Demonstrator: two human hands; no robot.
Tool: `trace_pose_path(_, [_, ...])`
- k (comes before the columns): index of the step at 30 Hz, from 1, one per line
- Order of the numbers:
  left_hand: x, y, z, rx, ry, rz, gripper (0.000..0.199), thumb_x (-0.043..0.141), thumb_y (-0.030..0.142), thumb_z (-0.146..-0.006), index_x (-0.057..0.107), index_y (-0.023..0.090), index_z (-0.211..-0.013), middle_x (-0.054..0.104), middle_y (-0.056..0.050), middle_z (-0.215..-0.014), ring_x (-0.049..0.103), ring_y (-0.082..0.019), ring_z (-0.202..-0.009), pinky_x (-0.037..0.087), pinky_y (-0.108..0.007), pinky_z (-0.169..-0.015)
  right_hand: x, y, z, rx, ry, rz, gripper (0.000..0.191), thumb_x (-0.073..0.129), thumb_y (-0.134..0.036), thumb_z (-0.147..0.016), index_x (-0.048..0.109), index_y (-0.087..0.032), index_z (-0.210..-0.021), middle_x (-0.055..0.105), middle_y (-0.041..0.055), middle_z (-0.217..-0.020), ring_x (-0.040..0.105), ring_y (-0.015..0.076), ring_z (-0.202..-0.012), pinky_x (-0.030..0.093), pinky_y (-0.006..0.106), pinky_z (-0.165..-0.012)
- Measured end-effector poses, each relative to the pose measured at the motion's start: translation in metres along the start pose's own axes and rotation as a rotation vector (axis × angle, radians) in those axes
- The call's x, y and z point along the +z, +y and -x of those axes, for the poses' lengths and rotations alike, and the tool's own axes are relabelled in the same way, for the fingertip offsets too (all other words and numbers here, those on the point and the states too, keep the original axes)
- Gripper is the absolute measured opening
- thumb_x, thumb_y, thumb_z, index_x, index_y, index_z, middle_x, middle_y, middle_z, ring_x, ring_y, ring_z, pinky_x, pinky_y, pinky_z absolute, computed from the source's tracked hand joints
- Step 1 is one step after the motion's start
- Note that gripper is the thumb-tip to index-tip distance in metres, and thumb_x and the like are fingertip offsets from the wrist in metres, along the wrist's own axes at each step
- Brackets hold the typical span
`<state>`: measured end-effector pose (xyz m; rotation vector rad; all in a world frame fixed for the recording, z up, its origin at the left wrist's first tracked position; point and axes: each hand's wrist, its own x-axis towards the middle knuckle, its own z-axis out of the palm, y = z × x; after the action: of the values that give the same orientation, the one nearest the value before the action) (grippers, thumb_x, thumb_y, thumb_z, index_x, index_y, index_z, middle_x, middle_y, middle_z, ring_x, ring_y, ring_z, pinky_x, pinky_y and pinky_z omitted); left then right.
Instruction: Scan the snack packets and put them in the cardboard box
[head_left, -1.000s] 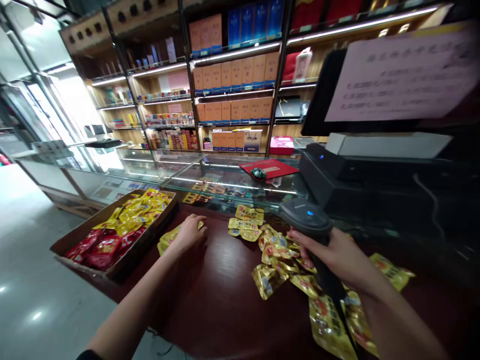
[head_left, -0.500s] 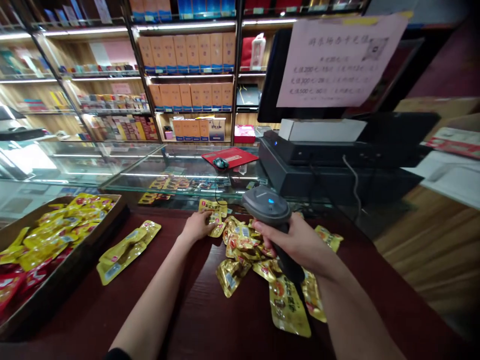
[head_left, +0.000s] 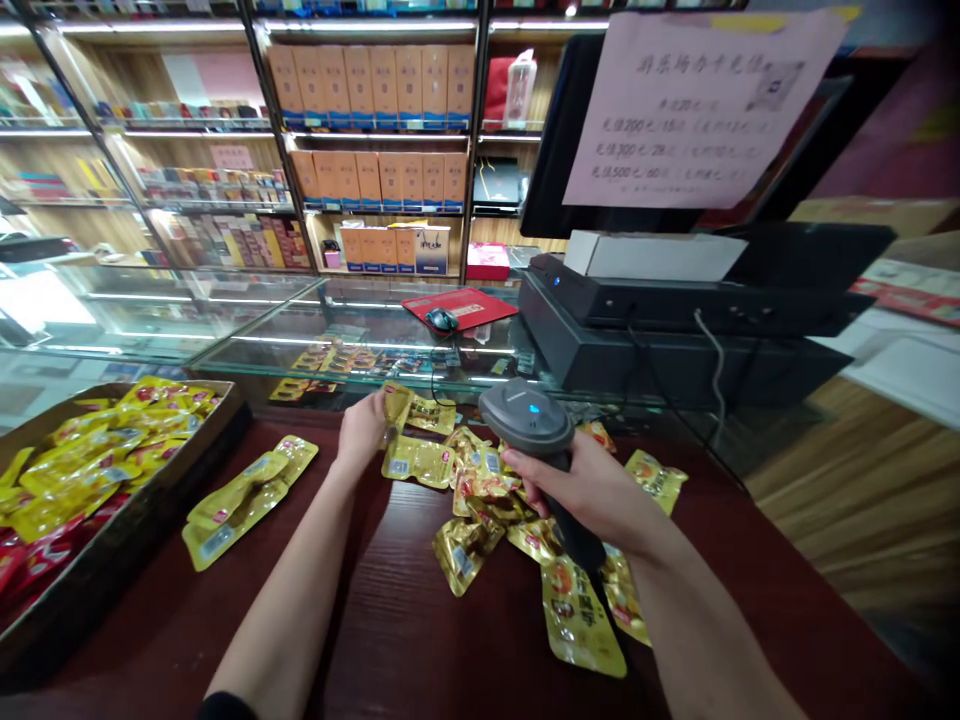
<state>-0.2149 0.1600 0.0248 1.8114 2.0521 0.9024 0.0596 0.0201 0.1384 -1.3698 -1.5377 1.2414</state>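
Observation:
My right hand [head_left: 592, 480] is wrapped round the handle of a grey barcode scanner [head_left: 525, 415], its head over a heap of gold snack packets [head_left: 480, 475]. Between the fingers of my left hand [head_left: 363, 432] is a yellow snack packet [head_left: 397, 403], lifted and tilted at the left of the heap. Just beneath it lies a flat yellow packet [head_left: 420, 460], label side up. Another flat packet [head_left: 433, 414] rests behind that one. A larger yellow packet [head_left: 581, 620] lies in front of my right hand, near the scanner's cord.
At the left stands a cardboard box [head_left: 232, 395] of yellow and red packets. Beside it are overlapping yellow packets [head_left: 251, 500] on the dark red counter [head_left: 375, 620]. Behind are a glass display case [head_left: 300, 320], a mouse [head_left: 442, 320] on a red mat, and a black register [head_left: 637, 350].
My left hand has moved left and raised a yellow packet off the counter, uncovering the flat packet beneath. The scanner has shifted slightly left in my right hand.

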Motion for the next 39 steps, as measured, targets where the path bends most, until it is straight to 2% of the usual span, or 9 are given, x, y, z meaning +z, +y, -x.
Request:
trace_pose_path(3, [0.001,-0.017,-0.010,-0.162,-0.004,0.365,0.048,0.044,0.051,-0.090,0.071,0.013,-0.079,0.071,-0.011,-0.071,0.067,-0.025,-0.074,0.043,-0.027,-0.061,0.002,0.001,-0.001,0.016,-0.013,-0.009,0.033,0.073,-0.049,-0.077,0.058,-0.020,-0.077,0.057,-0.0026,-0.055,0.052,0.0117,-0.045,0.043,0.025,-0.044])
trace_pose_path(6, [0.000,-0.019,-0.010,-0.212,-0.101,0.678,0.045,0.062,0.056,-0.077,0.071,0.011,-0.080,0.070,-0.007,-0.068,0.066,-0.022,-0.068,0.045,-0.025,-0.057,0.004,0.003,-0.002,0.005,-0.016,0.006,0.031,0.073,-0.048,-0.078,0.059,-0.020,-0.078,0.057,-0.0023,-0.056,0.053,0.0120,-0.045,0.044,0.025,-0.044])
trace_pose_path(11, [-0.020,0.000,0.000,-0.198,-0.343,0.980,0.053,0.087,0.042,-0.053,0.070,0.011,-0.092,0.074,-0.009,-0.085,0.069,-0.020,-0.071,0.054,-0.029,-0.065,0.005,0.008,-0.002,-0.014,-0.045,0.048,0.030,0.072,-0.048,-0.080,0.062,-0.020,-0.085,0.060,-0.0024,-0.058,0.054,0.0124,-0.047,0.046,0.025,-0.047])
trace_pose_path(13, [-0.032,0.012,0.004,-0.180,-0.369,1.058,0.057,0.089,0.039,-0.051,0.068,0.013,-0.098,0.075,-0.009,-0.092,0.070,-0.020,-0.074,0.056,-0.031,-0.068,0.006,0.008,-0.001,-0.003,-0.069,0.056,0.032,0.072,-0.048,-0.079,0.063,-0.020,-0.089,0.060,-0.0030,-0.058,0.053,0.0119,-0.048,0.044,0.025,-0.047])
trace_pose_path(16, [-0.042,0.033,0.009,-0.145,-0.325,1.166,0.061,0.088,0.038,-0.054,0.067,0.015,-0.107,0.075,-0.008,-0.096,0.071,-0.021,-0.076,0.058,-0.032,-0.069,0.008,0.007,-0.001,-0.028,-0.079,0.071,0.035,0.074,-0.047,-0.078,0.066,-0.019,-0.097,0.060,-0.0035,-0.058,0.053,0.0125,-0.050,0.044,0.025,-0.049])
trace_pose_path(20, [-0.035,0.061,0.019,-0.110,-0.257,1.205,0.061,0.087,0.041,-0.056,0.069,0.014,-0.108,0.075,-0.008,-0.093,0.070,-0.019,-0.071,0.055,-0.028,-0.062,0.012,0.004,0.001,-0.065,-0.085,0.085,0.035,0.074,-0.041,-0.079,0.067,-0.020,-0.106,0.066,-0.0011,-0.066,0.061,0.0161,-0.061,0.049,0.027,-0.056])
trace_pose_path(24, [-0.023,0.077,0.031,-0.091,-0.252,1.128,0.059,0.085,0.047,-0.059,0.073,0.014,-0.106,0.076,-0.009,-0.090,0.069,-0.018,-0.067,0.052,-0.026,-0.057,0.015,0.006,0.001,-0.093,-0.073,0.141,0.031,0.073,-0.038,-0.079,0.069,-0.020,-0.104,0.071,0.0017,-0.078,0.066,0.0199,-0.077,0.053,0.030,-0.067])
trace_pose_path(29, [-0.026,0.081,0.035,-0.106,-0.237,1.123,0.061,0.087,0.049,-0.055,0.075,0.013,-0.103,0.077,-0.010,-0.090,0.069,-0.019,-0.068,0.050,-0.024,-0.056,0.020,0.014,-0.002,-0.165,-0.077,0.257,0.026,0.072,-0.033,-0.080,0.070,-0.019,-0.101,0.074,0.0038,-0.094,0.067,0.0205,-0.085,0.053,0.031,-0.076])
trace_pose_path(39, [-0.025,0.078,0.032,-0.098,-0.231,1.151,0.061,0.088,0.049,-0.053,0.075,0.014,-0.102,0.077,-0.010,-0.093,0.070,-0.020,-0.071,0.053,-0.027,-0.061,0.019,0.010,0.000,-0.176,-0.089,0.305,0.015,0.069,-0.030,-0.081,0.068,-0.019,-0.092,0.070,0.0018,-0.079,0.064,0.0178,-0.075,0.052,0.028,-0.068])
